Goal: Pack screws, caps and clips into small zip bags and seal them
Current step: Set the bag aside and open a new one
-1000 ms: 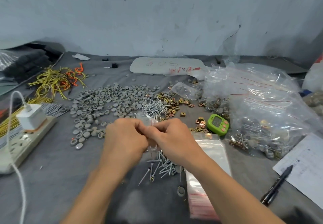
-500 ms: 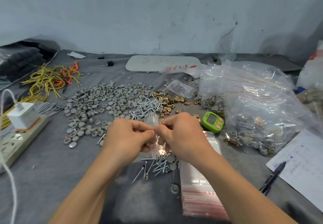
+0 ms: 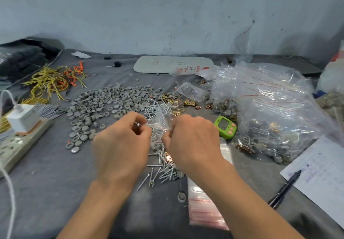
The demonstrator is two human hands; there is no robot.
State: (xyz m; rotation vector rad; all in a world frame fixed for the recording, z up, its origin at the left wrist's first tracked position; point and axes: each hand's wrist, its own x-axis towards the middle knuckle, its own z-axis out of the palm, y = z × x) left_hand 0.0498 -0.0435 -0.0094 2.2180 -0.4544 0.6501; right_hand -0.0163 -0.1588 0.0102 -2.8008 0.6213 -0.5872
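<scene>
Both hands up over bench, backs twd camera: left hand & right hand each pinch small zip bag betw them; screws just below.

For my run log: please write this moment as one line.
left hand: pinches bag | right hand: pinches bag | bag: held over screws | seal: cannot tell

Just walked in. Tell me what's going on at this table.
A person's left hand and right hand each pinch one side of a small clear zip bag, held above a loose pile of screws. Whether the bag is sealed cannot be told. To the left lie grey caps, with brass clips beyond. A stack of empty zip bags lies under the right forearm.
</scene>
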